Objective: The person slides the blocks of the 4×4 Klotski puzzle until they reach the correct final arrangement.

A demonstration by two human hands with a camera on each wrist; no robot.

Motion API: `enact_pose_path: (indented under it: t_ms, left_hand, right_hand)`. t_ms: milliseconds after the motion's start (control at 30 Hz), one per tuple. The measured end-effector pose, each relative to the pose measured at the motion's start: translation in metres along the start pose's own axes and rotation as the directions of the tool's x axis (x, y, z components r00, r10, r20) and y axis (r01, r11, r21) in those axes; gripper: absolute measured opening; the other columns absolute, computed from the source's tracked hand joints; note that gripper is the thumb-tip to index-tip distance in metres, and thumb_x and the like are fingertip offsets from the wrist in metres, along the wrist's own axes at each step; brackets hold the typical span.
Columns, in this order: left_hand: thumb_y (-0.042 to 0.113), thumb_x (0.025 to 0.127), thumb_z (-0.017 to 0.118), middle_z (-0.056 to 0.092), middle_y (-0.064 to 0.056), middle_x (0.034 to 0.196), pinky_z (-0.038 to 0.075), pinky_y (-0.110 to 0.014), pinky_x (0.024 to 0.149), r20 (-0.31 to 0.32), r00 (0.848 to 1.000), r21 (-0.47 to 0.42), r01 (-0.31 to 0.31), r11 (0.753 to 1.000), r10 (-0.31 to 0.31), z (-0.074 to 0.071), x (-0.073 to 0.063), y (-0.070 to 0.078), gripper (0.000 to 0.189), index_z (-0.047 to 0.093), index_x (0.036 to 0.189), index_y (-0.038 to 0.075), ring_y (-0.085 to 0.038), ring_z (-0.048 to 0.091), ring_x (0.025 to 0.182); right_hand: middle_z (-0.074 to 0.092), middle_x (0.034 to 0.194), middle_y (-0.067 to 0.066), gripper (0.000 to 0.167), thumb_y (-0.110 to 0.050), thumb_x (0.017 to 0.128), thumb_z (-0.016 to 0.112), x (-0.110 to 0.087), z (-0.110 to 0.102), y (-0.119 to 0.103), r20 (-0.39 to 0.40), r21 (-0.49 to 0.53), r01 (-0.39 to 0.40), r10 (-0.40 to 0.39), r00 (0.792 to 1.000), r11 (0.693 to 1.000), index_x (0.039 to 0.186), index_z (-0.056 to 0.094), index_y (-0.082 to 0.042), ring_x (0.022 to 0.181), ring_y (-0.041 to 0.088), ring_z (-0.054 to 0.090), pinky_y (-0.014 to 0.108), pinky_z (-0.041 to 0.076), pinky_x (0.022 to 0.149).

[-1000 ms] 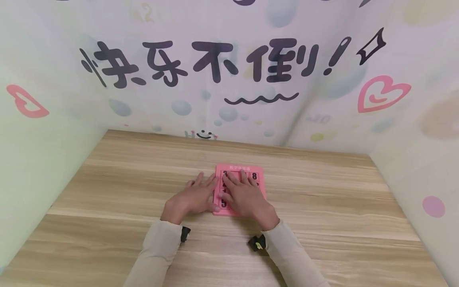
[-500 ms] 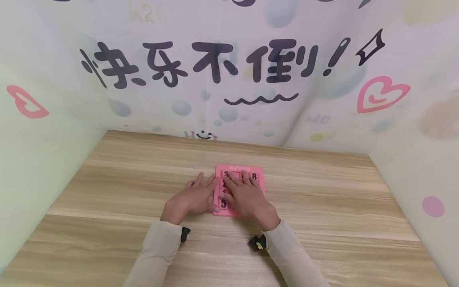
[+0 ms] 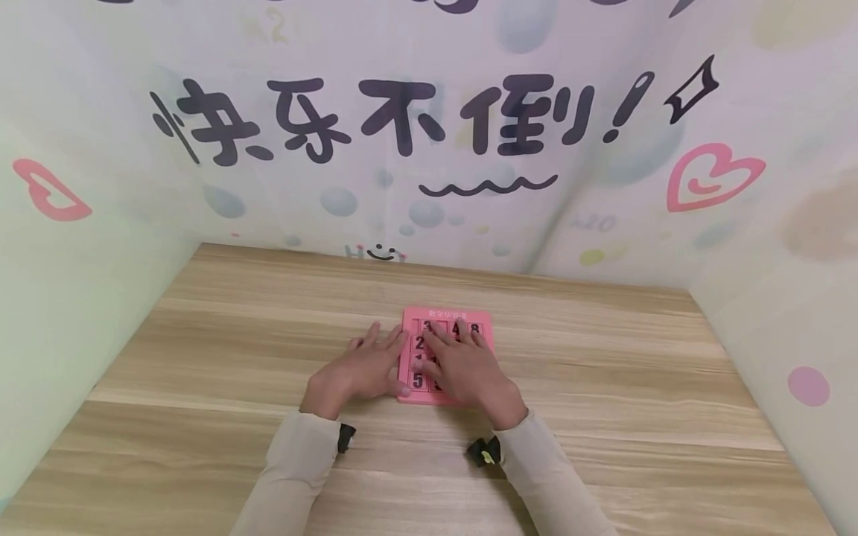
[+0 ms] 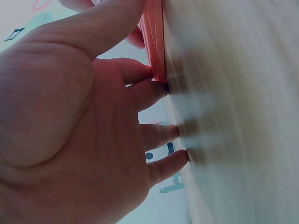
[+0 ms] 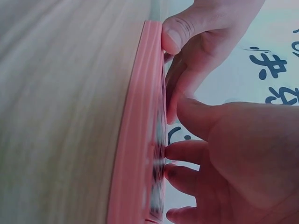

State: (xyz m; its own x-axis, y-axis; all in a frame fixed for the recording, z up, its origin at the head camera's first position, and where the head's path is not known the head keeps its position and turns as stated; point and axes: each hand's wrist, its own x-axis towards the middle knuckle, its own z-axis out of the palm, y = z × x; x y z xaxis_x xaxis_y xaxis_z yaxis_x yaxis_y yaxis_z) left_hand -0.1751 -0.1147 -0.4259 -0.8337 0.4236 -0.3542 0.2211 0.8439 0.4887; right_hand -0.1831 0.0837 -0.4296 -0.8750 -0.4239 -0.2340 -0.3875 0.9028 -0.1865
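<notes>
Pink puzzle (image 3: 447, 356) flat on table (image 3: 603, 387), mid-front. Left hand (image 3: 358, 370) spread flat beside it, fingers straight, thumb (image 5: 180, 32) braced on the near-left frame edge; grips nothing. Right hand (image 3: 465, 365) laid over the tiles, fingers (image 3: 436, 339) nearly straight, tips pressing, nothing pinched. Best done by keeping the frame pinned from the left, pushing one tile with a single fingertip, light downward pressure, straight along the slot, lifting the other fingers clear to avoid jamming neighbours.

Two long beige sleeves to the wrists, small black wrist camera (image 3: 484, 451) with yellow mark, bare hands
</notes>
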Motion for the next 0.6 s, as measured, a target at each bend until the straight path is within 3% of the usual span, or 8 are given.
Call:
enact_pose_path:
  t_ms: [600]
  left_hand:
    - [0.037,0.098,0.073,0.014,-0.015,0.176,0.01,-0.065,0.13,-0.009,1.0,0.017,-0.018,1.0,0.018,0.0002,-0.0006,-0.0003,0.091,0.022,0.166,0.004,-0.046,-0.001,0.162]
  right_hand:
    - [0.031,0.172,0.0,0.062,-0.052,0.109,0.046,-0.0007,-0.0025,0.0039,0.0,0.001,-0.013,0.013,1.0,1.0,0.162,0.041,-0.02,0.16,0.043,0.022,0.064,0.022,0.128]
